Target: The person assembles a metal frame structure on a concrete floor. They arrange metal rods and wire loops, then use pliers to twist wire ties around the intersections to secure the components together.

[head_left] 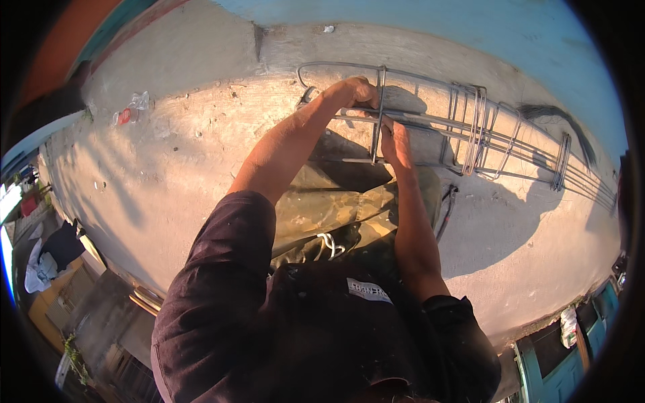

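Observation:
A long cage of steel reinforcing bars stretches across in front of me and off to the right. One rectangular steel stirrup stands around the long bars near their left end. My left hand is closed at the far part of this stirrup, its fingers curled by the bars. On the stirrup's nearer right side, my right hand is closed with its fingertips against the steel; part of its fingers is hidden. More stirrups are bunched along the bars, with another group farther right.
A bundle of thin dark wire lies beyond the cage. A slim dark tool with some red rests on the concrete floor by my right leg. Clear plastic with a red label lies at left. A blue wall borders the far side.

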Tool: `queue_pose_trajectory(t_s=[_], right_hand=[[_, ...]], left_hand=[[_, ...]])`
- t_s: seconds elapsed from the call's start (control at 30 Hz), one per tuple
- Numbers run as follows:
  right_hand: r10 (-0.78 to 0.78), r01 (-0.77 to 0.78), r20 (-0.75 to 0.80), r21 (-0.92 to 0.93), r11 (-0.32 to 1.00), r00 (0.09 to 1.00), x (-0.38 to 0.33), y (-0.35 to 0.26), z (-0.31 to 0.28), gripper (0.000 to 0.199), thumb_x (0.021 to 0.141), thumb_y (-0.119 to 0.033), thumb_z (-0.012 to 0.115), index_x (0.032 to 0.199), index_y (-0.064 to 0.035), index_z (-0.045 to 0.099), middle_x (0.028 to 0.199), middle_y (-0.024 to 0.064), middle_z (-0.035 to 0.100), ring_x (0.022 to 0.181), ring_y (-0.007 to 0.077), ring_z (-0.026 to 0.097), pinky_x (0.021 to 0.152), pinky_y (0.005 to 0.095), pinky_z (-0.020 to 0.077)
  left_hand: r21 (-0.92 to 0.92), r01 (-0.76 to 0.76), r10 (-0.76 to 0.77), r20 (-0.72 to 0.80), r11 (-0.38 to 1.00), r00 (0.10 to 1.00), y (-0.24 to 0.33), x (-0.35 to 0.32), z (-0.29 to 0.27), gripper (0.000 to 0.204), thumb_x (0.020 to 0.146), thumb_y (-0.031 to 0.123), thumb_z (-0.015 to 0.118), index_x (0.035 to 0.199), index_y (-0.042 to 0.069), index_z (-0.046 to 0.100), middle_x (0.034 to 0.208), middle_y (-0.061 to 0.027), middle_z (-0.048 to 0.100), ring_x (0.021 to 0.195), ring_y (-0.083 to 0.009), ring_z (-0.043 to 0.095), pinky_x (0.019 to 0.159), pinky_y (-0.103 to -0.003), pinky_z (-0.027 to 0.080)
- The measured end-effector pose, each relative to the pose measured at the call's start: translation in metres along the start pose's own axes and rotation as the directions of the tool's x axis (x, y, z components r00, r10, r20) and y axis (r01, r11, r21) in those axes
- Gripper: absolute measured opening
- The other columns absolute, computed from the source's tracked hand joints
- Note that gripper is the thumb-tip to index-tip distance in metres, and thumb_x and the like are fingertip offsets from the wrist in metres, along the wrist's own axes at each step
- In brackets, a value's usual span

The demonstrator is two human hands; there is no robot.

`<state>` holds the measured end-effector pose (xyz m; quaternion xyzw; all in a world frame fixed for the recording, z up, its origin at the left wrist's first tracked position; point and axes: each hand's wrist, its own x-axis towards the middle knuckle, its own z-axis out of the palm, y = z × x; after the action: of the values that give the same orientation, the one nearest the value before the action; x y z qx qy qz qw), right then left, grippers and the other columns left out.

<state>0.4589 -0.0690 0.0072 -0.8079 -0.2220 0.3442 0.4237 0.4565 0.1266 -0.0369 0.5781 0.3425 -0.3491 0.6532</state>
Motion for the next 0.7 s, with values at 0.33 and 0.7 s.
queue_pose_trajectory(t_s=[0.33, 0.7], right_hand=[[0.124, -0.124, -0.122, 0.005, 0.992, 0.985, 0.007, 0.028, 0.013, 0.023, 0.088, -0.014, 0.051, 0.103, -0.0030, 0.065, 0.087, 0.0237, 0.065, 0.080, 0.0392, 0.062, 0.069, 0.0412, 0.0485], [-0.033, 0.099, 0.114, -0.646, 0.757, 0.993, 0.002, -0.066, -0.028, 0.016, 0.082, -0.011, 0.055, 0.090, -0.0003, 0.064, 0.098, 0.0200, 0.063, 0.093, 0.0337, 0.061, 0.078, 0.0426, 0.0477]], left_hand=[[0.285, -0.410, 0.465, -0.761, 0.866, 0.453, -0.025, -0.033, 0.066, 0.029, 0.071, 0.003, 0.069, 0.096, 0.001, 0.055, 0.078, -0.0121, 0.067, 0.071, -0.0254, 0.064, 0.067, -0.037, 0.050], [0.558, -0.617, 0.781, -0.604, 0.555, 0.157, -0.058, -0.060, 0.088, 0.027, 0.072, 0.003, 0.069, 0.096, 0.004, 0.056, 0.093, -0.0094, 0.067, 0.083, -0.0271, 0.062, 0.095, -0.045, 0.031]])
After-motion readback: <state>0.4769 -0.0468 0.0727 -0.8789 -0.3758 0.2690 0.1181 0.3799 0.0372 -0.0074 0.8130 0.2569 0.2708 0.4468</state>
